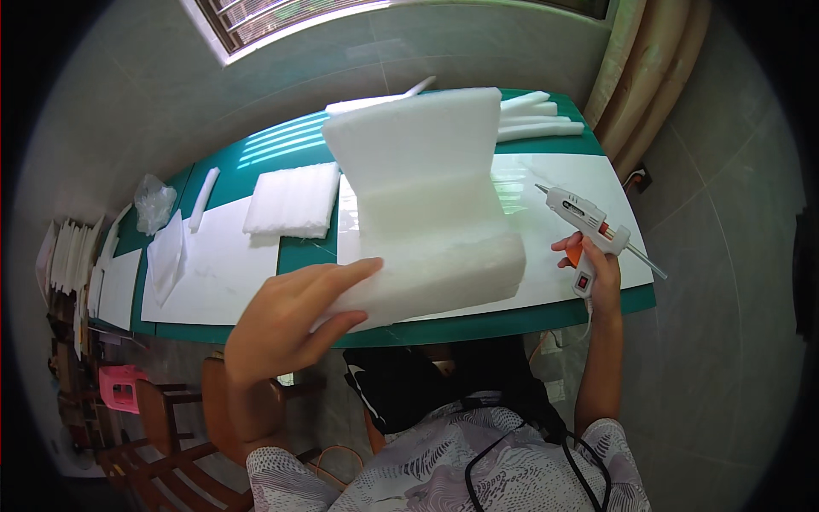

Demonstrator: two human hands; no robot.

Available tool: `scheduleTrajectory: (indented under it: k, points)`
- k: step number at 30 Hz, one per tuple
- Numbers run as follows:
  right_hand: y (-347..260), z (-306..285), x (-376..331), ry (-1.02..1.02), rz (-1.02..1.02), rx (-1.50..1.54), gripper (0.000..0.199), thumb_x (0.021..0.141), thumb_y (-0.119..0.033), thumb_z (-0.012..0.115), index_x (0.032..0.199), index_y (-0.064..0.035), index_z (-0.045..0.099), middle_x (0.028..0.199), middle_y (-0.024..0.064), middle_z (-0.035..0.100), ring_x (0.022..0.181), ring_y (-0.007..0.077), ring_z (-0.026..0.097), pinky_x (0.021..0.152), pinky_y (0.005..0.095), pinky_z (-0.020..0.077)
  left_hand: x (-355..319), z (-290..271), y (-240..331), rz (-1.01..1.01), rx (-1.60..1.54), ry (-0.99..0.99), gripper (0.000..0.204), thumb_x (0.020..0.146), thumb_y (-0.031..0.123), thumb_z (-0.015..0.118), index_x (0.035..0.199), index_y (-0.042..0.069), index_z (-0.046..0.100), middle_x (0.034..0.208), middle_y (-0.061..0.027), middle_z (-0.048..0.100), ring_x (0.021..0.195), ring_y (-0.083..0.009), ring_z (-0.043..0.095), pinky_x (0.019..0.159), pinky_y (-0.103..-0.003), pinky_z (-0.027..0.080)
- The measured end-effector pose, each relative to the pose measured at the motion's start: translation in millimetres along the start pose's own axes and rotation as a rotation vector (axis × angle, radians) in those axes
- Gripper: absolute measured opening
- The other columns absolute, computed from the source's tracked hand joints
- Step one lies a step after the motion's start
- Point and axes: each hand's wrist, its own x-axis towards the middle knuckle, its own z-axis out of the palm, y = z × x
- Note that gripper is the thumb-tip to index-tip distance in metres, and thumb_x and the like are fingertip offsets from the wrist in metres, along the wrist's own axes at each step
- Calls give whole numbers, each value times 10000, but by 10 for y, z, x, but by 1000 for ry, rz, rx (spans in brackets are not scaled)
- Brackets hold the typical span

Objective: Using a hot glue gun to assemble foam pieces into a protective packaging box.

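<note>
A large white foam piece with a bent, seat-like shape stands at the middle of the table, its back part rising away from me. My left hand grips its near left end, thumb below and fingers on top. My right hand is wrapped round the handle of a white glue gun with an orange trigger. A clear glue stick pokes out of the gun's rear. The nozzle points up and left, apart from the foam.
The green table carries white boards. A square foam pad and a thin foam strip lie left, near a clear plastic bag. Several foam strips lie at the back right. Wooden chairs and a pink stool stand lower left.
</note>
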Motion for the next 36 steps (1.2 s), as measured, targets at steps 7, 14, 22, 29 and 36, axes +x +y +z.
scheduleTrajectory:
  k: [7, 14, 22, 29, 36]
  points:
    - [-31, -26, 47, -61, 31, -14, 278, 934, -293, 528, 938, -32, 625, 928, 81, 629, 976, 260, 665, 773, 363, 544, 387, 352, 106, 71, 98, -81, 479, 827, 113, 692, 1278, 30, 553, 945, -177, 668, 794, -331, 651, 677, -390, 513]
    - [158, -35, 86, -41, 138, 26, 398, 939, -295, 548, 1182, 21, 558, 1065, 105, 627, 1037, 206, 600, 897, 339, 477, 588, 528, 271, 55, 226, -77, 491, 816, 112, 698, 1279, 40, 553, 945, -154, 659, 783, -312, 648, 658, -392, 514]
    - [405, -66, 170, -179, 297, 15, 510, 946, -272, 547, 1331, 52, 461, 1225, 131, 573, 1132, 198, 538, 983, 319, 398, 419, 625, 290, 95, 654, 4, 432, 856, 158, 662, 1274, 98, 571, 1035, -84, 639, 936, -222, 637, 774, -347, 506]
    - [478, -149, 112, -179, 288, 5, 498, 939, -259, 542, 1332, 37, 464, 1241, 122, 568, 1144, 204, 538, 986, 336, 405, -202, 850, 193, -135, 422, 558, 1008, 609, 427, 863, 1432, 202, 325, 1414, -190, 418, 1323, -366, 393, 1075, -504, 362]
    - [513, -144, 106, -156, 264, -11, 495, 911, -242, 564, 1314, 31, 476, 1224, 124, 574, 1124, 204, 545, 967, 329, 413, -600, 1464, -438, -498, -337, 447, 1083, 622, 240, 913, 1447, 3, 254, 1404, -210, 438, 1290, -304, 436, 1064, -423, 376]
